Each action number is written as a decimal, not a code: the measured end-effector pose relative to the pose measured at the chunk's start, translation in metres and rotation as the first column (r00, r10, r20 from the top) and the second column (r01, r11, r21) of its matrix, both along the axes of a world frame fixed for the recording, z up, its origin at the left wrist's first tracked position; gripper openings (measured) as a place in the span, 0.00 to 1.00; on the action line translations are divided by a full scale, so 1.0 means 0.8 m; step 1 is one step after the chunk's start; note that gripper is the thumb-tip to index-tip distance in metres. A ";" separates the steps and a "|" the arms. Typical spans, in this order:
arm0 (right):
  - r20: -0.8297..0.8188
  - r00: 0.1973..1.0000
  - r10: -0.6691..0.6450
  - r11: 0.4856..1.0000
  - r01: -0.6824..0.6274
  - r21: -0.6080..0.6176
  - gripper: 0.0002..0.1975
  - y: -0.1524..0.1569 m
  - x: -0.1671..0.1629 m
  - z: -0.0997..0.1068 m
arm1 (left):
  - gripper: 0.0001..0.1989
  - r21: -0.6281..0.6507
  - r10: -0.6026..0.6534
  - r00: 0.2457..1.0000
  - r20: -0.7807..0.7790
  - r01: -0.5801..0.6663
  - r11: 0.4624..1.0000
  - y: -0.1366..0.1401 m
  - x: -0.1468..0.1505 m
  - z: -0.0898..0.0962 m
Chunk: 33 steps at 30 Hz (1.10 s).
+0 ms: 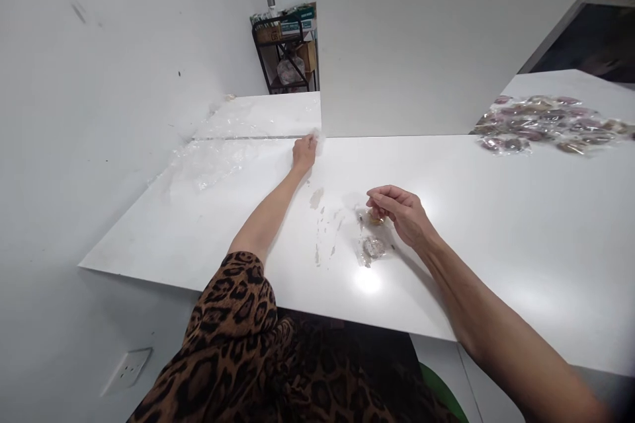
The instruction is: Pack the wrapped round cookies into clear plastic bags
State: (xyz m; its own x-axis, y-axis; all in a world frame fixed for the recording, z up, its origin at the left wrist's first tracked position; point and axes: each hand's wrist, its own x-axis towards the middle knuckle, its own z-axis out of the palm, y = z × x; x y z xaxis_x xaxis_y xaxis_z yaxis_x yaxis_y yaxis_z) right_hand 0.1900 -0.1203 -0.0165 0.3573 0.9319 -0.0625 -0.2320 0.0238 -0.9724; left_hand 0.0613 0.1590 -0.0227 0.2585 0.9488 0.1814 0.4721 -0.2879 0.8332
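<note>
My left hand (304, 153) reaches far forward to the foot of the upright panel, its fingers closed on a clear plastic bag (316, 137). Nearer to me, my right hand (399, 208) hovers over the table with thumb and fingers pinched together; what they hold, if anything, cannot be made out. Just under those fingers lies a small clear packet with something brownish-gold inside (376, 219), partly hidden by the hand. A second clear packet with greyish contents (374, 248) rests in front of it, towards me.
Crumpled clear plastic bags (213, 162) spread along the left wall. Many filled clear packets (550, 124) are heaped at the right. A grey-white panel (421, 39) rises behind the white table (496, 225). Wet-looking smears (317, 198) mark the tabletop; a black shelf (280, 43) stands beyond.
</note>
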 end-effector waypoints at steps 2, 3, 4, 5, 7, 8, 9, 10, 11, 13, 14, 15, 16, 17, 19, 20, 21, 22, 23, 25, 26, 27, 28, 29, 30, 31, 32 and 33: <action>0.037 0.999 -0.030 0.999 0.029 0.021 0.20 0.002 0.003 -0.006 | 0.13 -0.092 0.022 0.976 0.215 -0.002 0.996 -0.024 -0.008 0.003; 0.081 0.995 -0.059 0.998 0.056 0.040 0.21 0.004 0.005 -0.011 | 0.12 -0.154 0.021 0.947 0.320 0.030 0.988 -0.040 -0.012 0.005; 0.147 0.984 -0.097 0.994 0.088 0.067 0.23 0.006 0.007 -0.015 | 0.11 -0.218 0.011 0.911 0.413 0.087 0.972 -0.059 -0.016 0.007; 0.228 0.964 -0.139 0.988 0.119 0.101 0.26 0.008 0.009 -0.021 | 0.10 -0.279 -0.005 0.871 0.491 0.163 0.946 -0.081 -0.021 0.009; 0.400 0.892 -0.211 0.972 0.149 0.181 0.33 0.013 0.013 -0.031 | 0.11 -0.374 -0.043 0.804 0.594 0.323 0.869 -0.126 -0.031 0.014; 0.474 0.850 -0.228 0.967 0.139 0.216 0.38 0.015 0.014 -0.035 | 0.11 -0.409 -0.060 0.780 0.623 0.390 0.825 -0.148 -0.035 0.017; 0.531 0.814 -0.234 0.963 0.118 0.244 0.42 0.017 0.016 -0.038 | 0.12 -0.437 -0.076 0.763 0.642 0.446 0.781 -0.169 -0.039 0.019; 0.568 0.789 -0.235 0.959 0.093 0.267 0.44 0.018 0.017 -0.041 | 0.12 -0.463 -0.088 0.752 0.653 0.488 0.740 -0.187 -0.043 0.021; 0.590 0.773 -0.232 0.956 0.069 0.286 0.45 0.019 0.018 -0.043 | 0.13 -0.484 -0.094 0.745 0.661 0.518 0.705 -0.202 -0.045 0.022; 0.608 0.760 -0.230 0.949 0.036 0.314 0.39 0.019 0.019 -0.043 | 0.15 -0.509 -0.095 0.729 0.678 0.559 0.655 -0.224 -0.048 0.024; 0.605 0.760 -0.237 0.943 0.031 0.331 0.35 0.018 0.018 -0.042 | 0.17 -0.511 -0.094 0.718 0.690 0.575 0.638 -0.231 -0.048 0.024; 0.593 0.765 -0.250 0.936 0.033 0.352 0.31 0.017 0.018 -0.040 | 0.20 -0.508 -0.095 0.705 0.703 0.591 0.627 -0.236 -0.048 0.023; 0.572 0.776 -0.265 0.926 0.040 0.374 0.27 0.016 0.017 -0.037 | 0.22 -0.501 -0.099 0.693 0.714 0.605 0.619 -0.239 -0.048 0.022; 0.539 0.795 -0.279 0.917 0.053 0.396 0.24 0.015 0.016 -0.034 | 0.25 -0.496 -0.106 0.686 0.720 0.615 0.613 -0.240 -0.048 0.020; 0.418 0.856 -0.303 0.895 0.106 0.433 0.20 0.014 0.014 -0.028 | 0.31 -0.495 -0.125 0.687 0.716 0.625 0.604 -0.242 -0.048 0.016; 0.326 0.892 -0.312 0.884 0.147 0.444 0.19 0.014 0.013 -0.025 | 0.35 -0.497 -0.130 0.691 0.711 0.625 0.602 -0.243 -0.048 0.014; 0.217 0.923 -0.318 0.873 0.196 0.446 0.19 0.015 0.013 -0.023 | 0.39 -0.498 -0.133 0.693 0.709 0.625 0.601 -0.244 -0.048 0.012; 0.096 0.943 -0.320 0.865 0.249 0.437 0.19 0.016 0.014 -0.020 | 0.44 -0.497 -0.137 0.693 0.707 0.626 0.601 -0.245 -0.048 0.009; -0.025 0.949 -0.314 0.860 0.296 0.415 0.20 0.018 0.016 -0.018 | 0.48 -0.489 -0.141 0.693 0.707 0.623 0.610 -0.246 -0.048 0.007; -0.222 0.933 -0.283 0.870 0.348 0.350 0.19 0.021 0.021 -0.014 | 0.54 -0.452 -0.151 0.703 0.695 0.590 0.669 -0.247 -0.048 0.003; -0.291 0.920 -0.264 0.878 0.354 0.321 0.17 0.022 0.024 -0.012 | 0.55 -0.423 -0.164 0.714 0.681 0.566 0.708 -0.247 -0.049 0.002; -0.343 0.906 -0.246 0.885 0.354 0.301 0.15 0.023 0.026 -0.011 | 0.56 -0.390 -0.187 0.728 0.659 0.544 0.743 -0.246 -0.049 0.001; -0.381 0.895 -0.231 0.890 0.353 0.290 0.14 0.023 0.028 -0.009 | 0.56 -0.358 -0.222 0.745 0.629 0.531 0.768 -0.246 -0.051 0.000; -0.408 0.886 -0.220 0.891 0.353 0.287 0.12 0.023 0.029 -0.008 | 0.55 -0.328 -0.270 0.762 0.588 0.531 0.782 -0.245 -0.052 -0.001; -0.426 0.880 -0.211 0.891 0.353 0.287 0.11 0.022 0.029 -0.008 | 0.55 -0.303 -0.328 0.774 0.542 0.544 0.782 -0.245 -0.054 -0.001; -0.438 0.877 -0.200 0.893 0.347 0.288 0.10 0.022 0.029 -0.007 | 0.56 -0.283 -0.389 0.779 0.492 0.566 0.774 -0.245 -0.056 -0.002; -0.445 0.876 -0.189 0.895 0.340 0.289 0.10 0.021 0.028 -0.007 | 0.59 -0.260 -0.448 0.779 0.439 0.587 0.766 -0.246 -0.057 -0.002; -0.451 0.875 -0.178 0.898 0.332 0.290 0.10 0.021 0.028 -0.008 | 0.63 -0.232 -0.499 0.777 0.385 0.605 0.762 -0.247 -0.058 -0.003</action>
